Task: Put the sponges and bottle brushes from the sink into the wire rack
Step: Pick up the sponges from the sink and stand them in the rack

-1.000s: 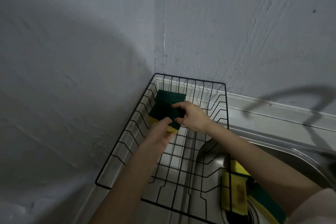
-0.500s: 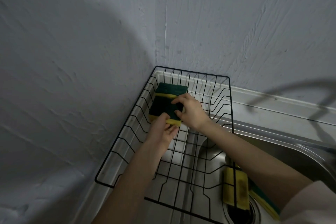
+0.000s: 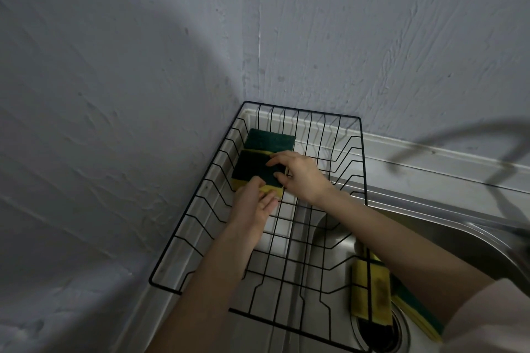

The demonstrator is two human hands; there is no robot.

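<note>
- Head view, centre of the frame: both hands work inside the wire rack (image 3: 348, 117), which sits in the corner where the two walls meet, its right part overhanging the sink (image 3: 447, 241)
- The left hand (image 3: 255, 203) pinches the near yellow edge of the front sponge (image 3: 252, 170), thumb on the green top; the right hand (image 3: 298, 175) presses curled fingertips on its green face and right edge, so both are grasping it
- This sponge lies flat, green side up, touching a second sponge (image 3: 271, 140) behind it at the rack's far left corner
- Risk, as I judge it: the rack floor is open wire, so a sponge let go crooked could tip a corner down between the bars
- Pushing it harder toward the back could ride it up over the rear sponge and leave it tilted against the side wires
- Lower right of the frame: two more sponges, a stained yellow one (image 3: 372, 295) and a green-backed one (image 3: 413, 309), wait near the drain (image 3: 381, 335), partly under the right forearm
- Drawing the arms back carelessly could snag the wire rim and shift the rack, since it seems only to rest on the sink edge
- No bottle brush shows anywhere in this view
</note>
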